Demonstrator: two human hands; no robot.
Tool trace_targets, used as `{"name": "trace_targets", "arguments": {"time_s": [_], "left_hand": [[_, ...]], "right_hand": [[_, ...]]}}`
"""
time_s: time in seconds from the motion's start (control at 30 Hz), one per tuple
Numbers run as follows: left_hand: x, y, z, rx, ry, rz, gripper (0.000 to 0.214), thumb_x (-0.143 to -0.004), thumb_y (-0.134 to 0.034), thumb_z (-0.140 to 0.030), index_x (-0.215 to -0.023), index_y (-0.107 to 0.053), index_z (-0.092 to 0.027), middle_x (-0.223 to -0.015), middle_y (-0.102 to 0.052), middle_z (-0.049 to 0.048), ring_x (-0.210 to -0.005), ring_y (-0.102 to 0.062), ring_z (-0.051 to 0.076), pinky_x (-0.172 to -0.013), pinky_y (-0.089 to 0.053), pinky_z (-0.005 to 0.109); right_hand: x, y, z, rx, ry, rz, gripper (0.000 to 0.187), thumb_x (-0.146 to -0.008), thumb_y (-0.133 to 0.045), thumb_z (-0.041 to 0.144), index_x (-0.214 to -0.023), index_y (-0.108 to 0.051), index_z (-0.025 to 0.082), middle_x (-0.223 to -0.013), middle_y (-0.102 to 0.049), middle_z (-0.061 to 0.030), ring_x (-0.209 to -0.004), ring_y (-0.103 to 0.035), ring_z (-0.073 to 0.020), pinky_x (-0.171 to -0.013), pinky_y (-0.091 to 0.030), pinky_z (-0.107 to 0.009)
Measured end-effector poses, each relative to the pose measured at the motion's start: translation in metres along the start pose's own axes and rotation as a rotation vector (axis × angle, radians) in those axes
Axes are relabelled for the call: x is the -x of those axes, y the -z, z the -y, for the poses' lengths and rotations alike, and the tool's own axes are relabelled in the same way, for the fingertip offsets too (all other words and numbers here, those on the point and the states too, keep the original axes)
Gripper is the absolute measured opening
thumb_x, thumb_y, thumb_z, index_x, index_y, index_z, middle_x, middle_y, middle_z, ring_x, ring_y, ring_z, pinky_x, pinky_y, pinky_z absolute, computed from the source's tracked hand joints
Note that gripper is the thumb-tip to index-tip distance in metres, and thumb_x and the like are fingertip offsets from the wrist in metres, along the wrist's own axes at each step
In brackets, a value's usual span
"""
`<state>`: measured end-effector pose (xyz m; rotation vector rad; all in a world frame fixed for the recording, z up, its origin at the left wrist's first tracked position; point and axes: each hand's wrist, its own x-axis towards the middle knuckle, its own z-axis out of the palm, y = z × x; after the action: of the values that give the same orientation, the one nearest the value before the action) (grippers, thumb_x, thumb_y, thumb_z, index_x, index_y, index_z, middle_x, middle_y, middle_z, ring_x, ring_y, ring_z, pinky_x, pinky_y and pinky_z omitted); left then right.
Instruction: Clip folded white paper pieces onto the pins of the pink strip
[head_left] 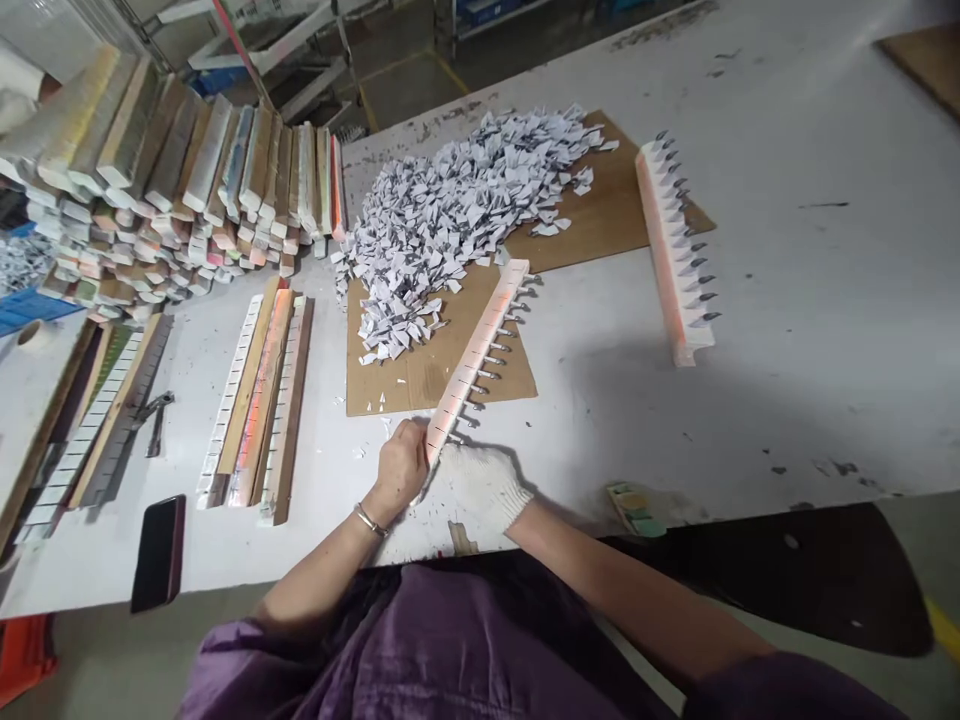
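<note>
My left hand (401, 465), bare with a bracelet at the wrist, is closed round the near end of a slotted wooden strip (474, 355). The strip is white and orange, slants away from me, and carries a row of small metal-looking pieces (491, 360) along its right side. My right hand (484, 485), in a white knit glove, is closed against the strip's near end; its fingertips and anything in them are hidden. Beyond the strip lies a heap of small grey-white folded pieces (465, 190) on cardboard (390, 390).
At right lies another slotted strip (667, 255) with pointed pieces along one side. Several bare strips (255, 400) lie at left, before a tall stack of wooden bars (165, 170). A phone (157, 552) and a dark metal tool (154, 415) rest near the left.
</note>
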<state>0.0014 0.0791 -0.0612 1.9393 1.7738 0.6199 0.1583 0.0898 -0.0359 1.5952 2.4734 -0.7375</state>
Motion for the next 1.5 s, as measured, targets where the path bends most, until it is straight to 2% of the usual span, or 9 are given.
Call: {"name": "trace_targets", "arguments": {"time_s": [0.27, 0.43, 0.57, 0.67, 0.93, 1.1, 1.2, 1.33, 1.5], "left_hand": [[-0.006, 0.018, 0.005, 0.07, -0.027, -0.03, 0.02, -0.099, -0.044, -0.022, -0.092, -0.062, -0.019, -0.087, -0.065, 0.0054, -0.078, -0.061, 0.018, -0.074, -0.049, 0.03], [-0.068, 0.057, 0.036, -0.122, 0.109, -0.26, 0.015, -0.096, -0.052, -0.019, -0.104, -0.064, -0.017, -0.102, -0.066, 0.0094, -0.089, -0.063, 0.019, -0.083, -0.05, 0.032], [-0.119, 0.074, 0.059, -0.224, 0.195, -0.249, 0.015, -0.084, -0.064, -0.011, -0.098, -0.067, -0.016, -0.101, -0.063, 0.0104, -0.092, -0.062, 0.022, -0.088, -0.05, 0.034], [-0.129, 0.078, 0.069, -0.203, 0.179, -0.213, 0.005, -0.082, -0.068, -0.011, -0.083, -0.066, -0.016, -0.084, -0.061, 0.0058, -0.083, -0.062, 0.02, -0.084, -0.05, 0.032], [-0.066, 0.081, 0.068, -0.127, 0.084, -0.207, 0.018, -0.097, -0.045, -0.017, -0.093, -0.063, -0.017, -0.083, -0.064, 0.0055, -0.075, -0.061, 0.017, -0.077, -0.049, 0.031], [0.004, 0.077, 0.017, 0.118, -0.001, 0.038, 0.017, -0.1, -0.046, -0.031, -0.095, -0.057, -0.019, -0.065, -0.058, -0.0042, -0.056, -0.052, 0.011, -0.06, -0.044, 0.023], [0.033, 0.077, -0.02, 0.23, -0.081, 0.226, 0.016, -0.098, -0.05, -0.031, -0.092, -0.059, -0.019, -0.07, -0.061, -0.0035, -0.06, -0.052, 0.01, -0.063, -0.043, 0.022], [0.045, 0.071, -0.042, 0.405, -0.014, 0.2, 0.019, -0.095, -0.058, -0.037, -0.097, -0.062, -0.018, -0.082, -0.065, 0.0012, -0.07, -0.057, 0.012, -0.068, -0.046, 0.023], [0.052, 0.057, -0.046, 0.533, 0.005, 0.228, 0.028, -0.091, -0.065, -0.043, -0.081, -0.062, -0.017, -0.078, -0.062, 0.0004, -0.074, -0.057, 0.013, -0.078, -0.05, 0.027]], "right_hand": [[0.01, -0.008, -0.008, -0.108, 0.004, -0.062, 0.022, -0.099, -0.042, 0.024, -0.1, -0.063, 0.019, -0.088, -0.074, -0.0086, -0.078, -0.071, -0.0202, -0.062, -0.044, -0.028], [0.022, -0.014, -0.013, -0.352, 0.025, -0.197, 0.022, -0.097, -0.048, 0.036, -0.107, -0.063, 0.024, -0.096, -0.074, -0.0035, -0.088, -0.069, -0.0177, -0.074, -0.044, -0.026], [0.024, -0.018, -0.014, -0.434, 0.022, -0.241, 0.027, -0.1, -0.04, 0.032, -0.107, -0.065, 0.024, -0.102, -0.074, -0.0035, -0.094, -0.067, -0.017, -0.079, -0.043, -0.026], [0.021, -0.024, -0.015, -0.44, 0.033, -0.271, 0.029, -0.1, -0.04, 0.031, -0.112, -0.065, 0.026, -0.109, -0.074, -0.0032, -0.098, -0.067, -0.0173, -0.081, -0.043, -0.026], [0.026, -0.021, -0.018, -0.463, -0.005, -0.249, 0.033, -0.1, -0.039, 0.033, -0.119, -0.065, 0.025, -0.113, -0.073, -0.0041, -0.101, -0.068, -0.02, -0.081, -0.045, -0.029], [0.041, -0.006, -0.01, -0.54, 0.04, -0.32, 0.039, -0.096, -0.047, 0.031, -0.133, -0.059, 0.028, -0.128, -0.069, -0.0038, -0.111, -0.065, -0.0199, -0.088, -0.047, -0.028], [0.047, 0.006, 0.001, -0.444, 0.168, -0.231, 0.04, -0.097, -0.048, 0.032, -0.135, -0.057, 0.024, -0.124, -0.07, -0.0063, -0.105, -0.066, -0.0206, -0.083, -0.048, -0.028], [0.055, 0.013, 0.008, -0.241, 0.187, -0.061, 0.027, -0.1, -0.044, 0.028, -0.103, -0.069, 0.019, -0.097, -0.074, -0.007, -0.089, -0.068, -0.0205, -0.073, -0.045, -0.027], [0.07, 0.001, 0.001, -0.336, 0.12, -0.154, 0.027, -0.102, -0.044, 0.03, -0.112, -0.066, 0.019, -0.109, -0.074, -0.0077, -0.098, -0.068, -0.0203, -0.08, -0.045, -0.028]]}}
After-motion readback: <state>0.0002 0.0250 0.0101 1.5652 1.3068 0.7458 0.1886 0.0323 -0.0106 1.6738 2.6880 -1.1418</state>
